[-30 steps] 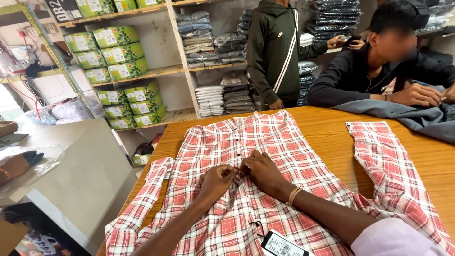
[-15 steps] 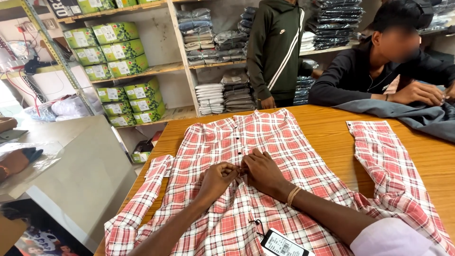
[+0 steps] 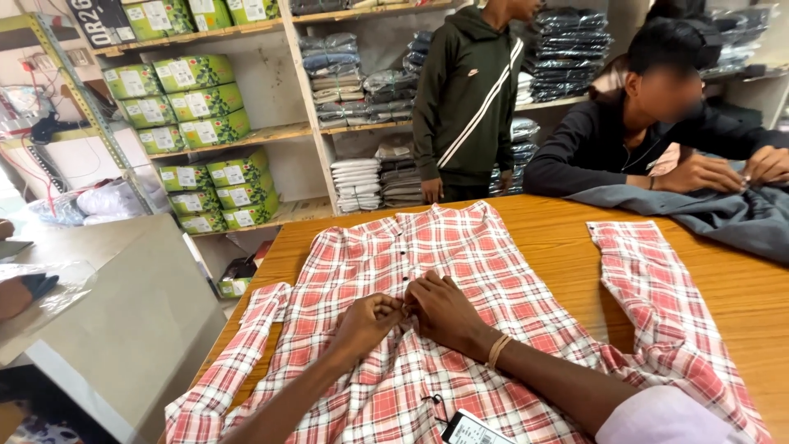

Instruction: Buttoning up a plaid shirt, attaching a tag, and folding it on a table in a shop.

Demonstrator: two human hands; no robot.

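Bare forearms; the right hand [image 3: 444, 308] wears a thin tan wristband [image 3: 497, 351], with a pale lilac sleeve [image 3: 657, 415] above.

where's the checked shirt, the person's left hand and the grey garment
checked shirt [image 3: 485, 259]: head view, on the red and white front panel above the hands.
left hand [image 3: 367, 322]: head view, on the back of the hand.
grey garment [image 3: 731, 218]: head view, on the folded cloth at the table's right.

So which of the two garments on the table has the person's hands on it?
The red and white checked shirt, spread flat across the wooden table. Left hand and right hand meet at its button strip. The grey garment lies under another person's hands.
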